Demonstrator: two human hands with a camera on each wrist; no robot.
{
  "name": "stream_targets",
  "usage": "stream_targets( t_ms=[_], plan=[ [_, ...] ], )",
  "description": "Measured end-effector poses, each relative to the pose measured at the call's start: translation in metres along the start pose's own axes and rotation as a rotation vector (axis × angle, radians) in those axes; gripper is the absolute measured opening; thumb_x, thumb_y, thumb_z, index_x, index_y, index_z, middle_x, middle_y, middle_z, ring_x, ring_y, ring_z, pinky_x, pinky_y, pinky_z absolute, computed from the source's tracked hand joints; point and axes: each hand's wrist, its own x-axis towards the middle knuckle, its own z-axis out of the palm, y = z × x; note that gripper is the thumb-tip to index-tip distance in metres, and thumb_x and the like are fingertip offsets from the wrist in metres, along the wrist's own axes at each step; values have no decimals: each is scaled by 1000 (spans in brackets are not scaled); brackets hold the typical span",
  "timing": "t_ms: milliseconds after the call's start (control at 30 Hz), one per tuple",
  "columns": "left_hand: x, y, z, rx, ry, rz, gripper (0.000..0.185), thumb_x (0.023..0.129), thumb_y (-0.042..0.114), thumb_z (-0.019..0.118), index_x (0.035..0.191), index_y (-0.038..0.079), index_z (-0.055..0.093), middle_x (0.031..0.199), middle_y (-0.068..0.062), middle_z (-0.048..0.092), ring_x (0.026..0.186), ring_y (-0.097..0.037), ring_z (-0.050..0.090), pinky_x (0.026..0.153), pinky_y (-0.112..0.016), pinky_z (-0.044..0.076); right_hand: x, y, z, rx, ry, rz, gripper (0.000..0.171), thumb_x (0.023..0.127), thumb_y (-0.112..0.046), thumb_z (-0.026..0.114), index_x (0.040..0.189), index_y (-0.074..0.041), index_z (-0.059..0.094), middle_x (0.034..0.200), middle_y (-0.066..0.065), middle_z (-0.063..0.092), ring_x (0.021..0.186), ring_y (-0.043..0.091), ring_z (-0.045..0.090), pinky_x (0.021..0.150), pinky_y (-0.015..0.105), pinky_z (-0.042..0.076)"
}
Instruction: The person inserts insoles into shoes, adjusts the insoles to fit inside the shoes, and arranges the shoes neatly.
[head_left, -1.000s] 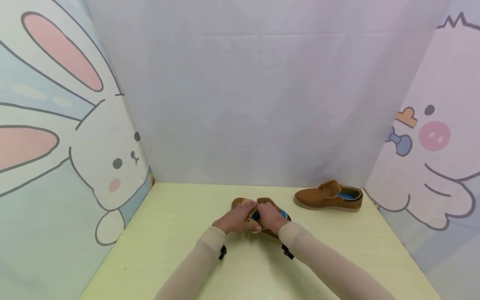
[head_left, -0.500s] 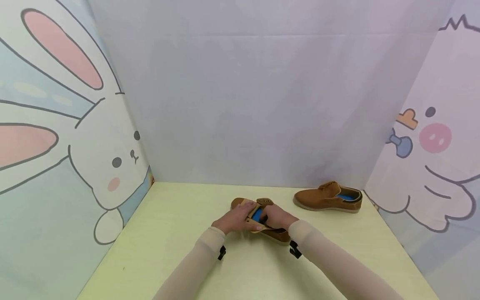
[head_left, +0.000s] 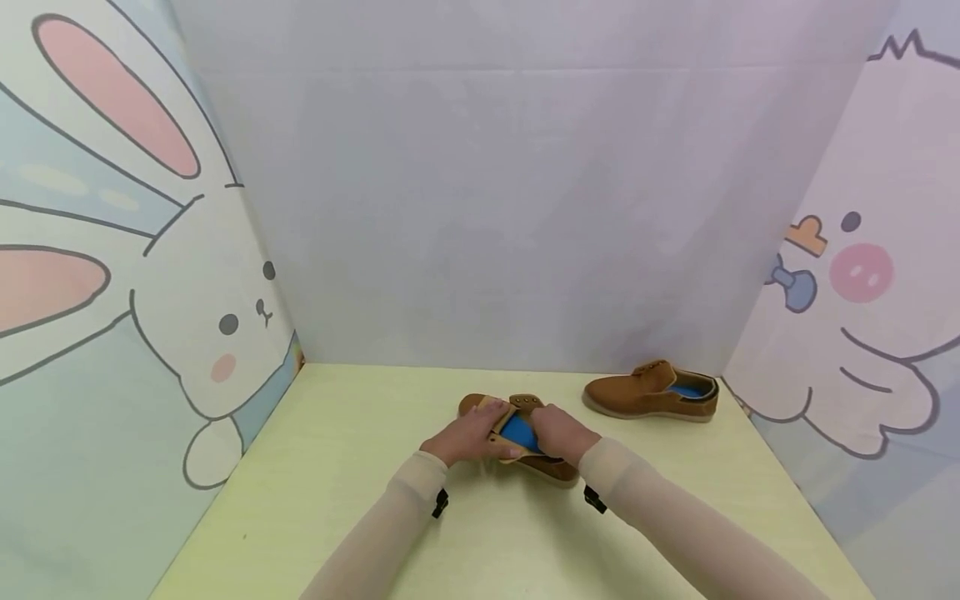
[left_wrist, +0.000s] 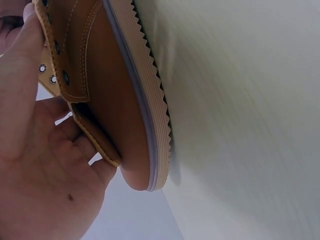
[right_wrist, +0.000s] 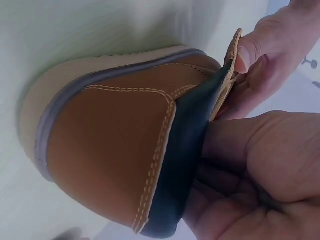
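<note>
Pale yellow-green desk [head_left: 337, 517], carrying all items. Tan leather lace-less shoe with blue insole [head_left: 525, 433], mid-desk: left hand [head_left: 468, 437] pinches its eyelet flap; right hand [head_left: 562, 435] grips its opening, fingers inside. Matching second tan shoe [head_left: 651, 392], well apart to the first's right, untouched.

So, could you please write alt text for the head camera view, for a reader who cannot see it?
Two hands, the left hand and the right hand, hold a brown shoe with a blue insole on a pale yellow table. A second brown shoe lies farther right, and cartoon animal panels stand at both sides.
</note>
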Motion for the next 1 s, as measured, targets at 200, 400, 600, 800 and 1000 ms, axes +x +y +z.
stream_targets(
  t_ms=[200,400,600,800,1000],
  plan=[
    [-1,1,0,-13,-5,-1,90,92,63,64,161,17,30,167,-10,23,153,-32,19,124,-45,14,0,2,1,8,-11,18,41,93,8,63,61,-13,47,56,0,38,55,14,36,56,30,35],
    [-4,2,0,-10,-5,-7,92,91,63,65,162,17,29,166,-8,24,152,-35,21,123,-48,19,-5,-2,-1,8,8,39,28,94,8,63,72,-7,56,63,4,47,59,16,43,58,33,42],
    [-3,1,-1,-24,-1,-17,94,91,65,64,162,18,27,166,-6,24,152,-36,21,121,-50,22,-8,-8,-5,-19,27,42,18,95,6,64,80,-3,62,71,8,55,64,18,50,61,36,47],
    [0,-1,3,-10,-2,-12,94,91,66,63,162,17,28,166,-6,26,152,-32,22,123,-45,19,-6,-3,-5,-47,-48,83,15,97,2,64,82,-3,66,73,8,58,66,18,52,65,36,49],
    [-2,-1,-2,-35,1,0,95,91,66,63,162,15,26,166,-6,25,152,-34,21,123,-48,19,-10,-10,-11,-25,1,75,8,93,6,68,86,0,67,77,11,62,69,19,56,66,37,51]
  ],
)
